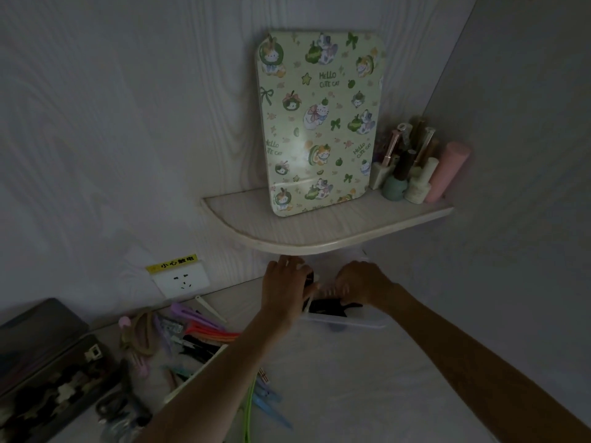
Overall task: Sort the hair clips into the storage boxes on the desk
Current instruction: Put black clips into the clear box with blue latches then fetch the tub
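Dimly lit desk point(367, 378), corner shelf point(303, 231), wall socket point(181, 279)

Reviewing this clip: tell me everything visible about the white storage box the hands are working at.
The white storage box is a shallow, pale, plastic-looking tray lying flat on the desk under the corner shelf. Its near rim shows as a long rounded edge. Dark hair clips lie inside. The left hand and right hand are both over its far end; exact contact is too dim to tell.
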Demonstrator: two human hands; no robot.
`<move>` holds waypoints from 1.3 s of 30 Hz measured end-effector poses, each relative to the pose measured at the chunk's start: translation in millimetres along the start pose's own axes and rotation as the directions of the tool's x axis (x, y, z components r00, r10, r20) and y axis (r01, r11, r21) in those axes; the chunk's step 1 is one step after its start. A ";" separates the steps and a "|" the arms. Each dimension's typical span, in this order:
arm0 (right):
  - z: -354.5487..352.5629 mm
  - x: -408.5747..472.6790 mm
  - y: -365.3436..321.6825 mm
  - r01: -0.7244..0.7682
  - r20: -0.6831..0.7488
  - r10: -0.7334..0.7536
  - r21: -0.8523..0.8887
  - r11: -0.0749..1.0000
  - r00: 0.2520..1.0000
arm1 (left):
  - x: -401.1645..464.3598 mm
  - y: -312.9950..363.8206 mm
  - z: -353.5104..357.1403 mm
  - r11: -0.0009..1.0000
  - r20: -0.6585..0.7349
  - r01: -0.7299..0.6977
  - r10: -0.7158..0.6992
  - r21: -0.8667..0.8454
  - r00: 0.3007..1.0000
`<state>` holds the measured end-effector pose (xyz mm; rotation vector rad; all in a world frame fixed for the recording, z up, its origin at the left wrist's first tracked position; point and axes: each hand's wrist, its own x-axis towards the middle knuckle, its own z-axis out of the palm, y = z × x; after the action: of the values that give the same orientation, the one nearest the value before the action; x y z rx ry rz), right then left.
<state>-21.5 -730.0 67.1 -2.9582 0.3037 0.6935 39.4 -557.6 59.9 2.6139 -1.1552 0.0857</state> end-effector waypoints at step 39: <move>70.3 -57.9 -253.3 0.579 -0.189 -0.551 0.372 0.725 0.813 | -288.1 -163.7 -68.9 0.607 0.306 0.698 -0.629 -0.380 0.714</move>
<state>-48.8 -463.5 40.4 -2.4464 -0.4041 0.3823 -32.1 -227.4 40.1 2.4231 -0.1010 -0.4886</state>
